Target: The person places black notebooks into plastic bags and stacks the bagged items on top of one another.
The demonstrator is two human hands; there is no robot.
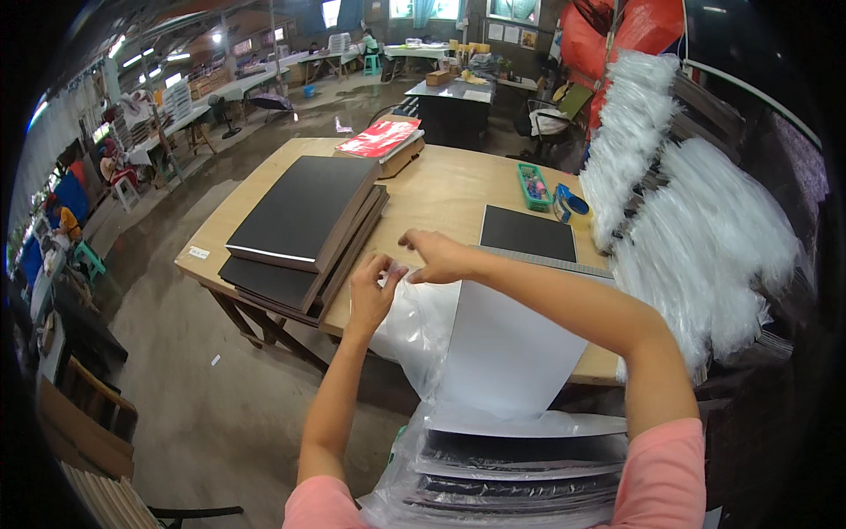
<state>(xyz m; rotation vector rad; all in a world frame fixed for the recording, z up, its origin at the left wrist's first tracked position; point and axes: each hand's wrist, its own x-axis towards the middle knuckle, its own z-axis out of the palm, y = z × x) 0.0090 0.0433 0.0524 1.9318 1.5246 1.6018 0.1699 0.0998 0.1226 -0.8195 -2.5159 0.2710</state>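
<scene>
My left hand [374, 295] pinches the edge of a clear plastic bag [421, 331] at the near side of the wooden table [458, 181]. Close beside it, my right hand [441, 256] has its thumb and index finger apart, the thumb by the bag's edge. A white sheet or board [515, 344] lies under my right forearm, its left edge against the plastic; whether it is inside the bag I cannot tell. Nearest to me is a stack of dark boards in clear plastic [520, 467]. A metal ruler [551, 263] lies beyond the white sheet.
Dark boards or boxes [304, 207] are stacked on the table's left, with a red-and-white packet [379, 138] behind. Toward the right lie a black panel [529, 234], a green basket [534, 187] and a blue tape dispenser [571, 204]. Bundled plastic bags [696, 247] pile up at the right.
</scene>
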